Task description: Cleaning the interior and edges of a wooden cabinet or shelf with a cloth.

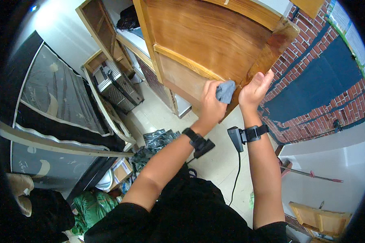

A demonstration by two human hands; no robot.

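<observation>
A balled blue-grey cloth is in my left hand, pressed against the lower corner of a brown wooden door panel. Beside it, the heel of my right hand rests along the panel's darker edge strip, thumb and fingers pointing up and not wrapped around it. The panel stands tilted in front of me, with a lighter rail across it. Black straps with small devices sit on both wrists, and a cable hangs from the right one.
A ribbed silver suitcase stands at the left near a netted bed frame. Dark plastic bags, a cardboard box and a green bag lie on the floor. To the right is a brick-patterned wall with a broom.
</observation>
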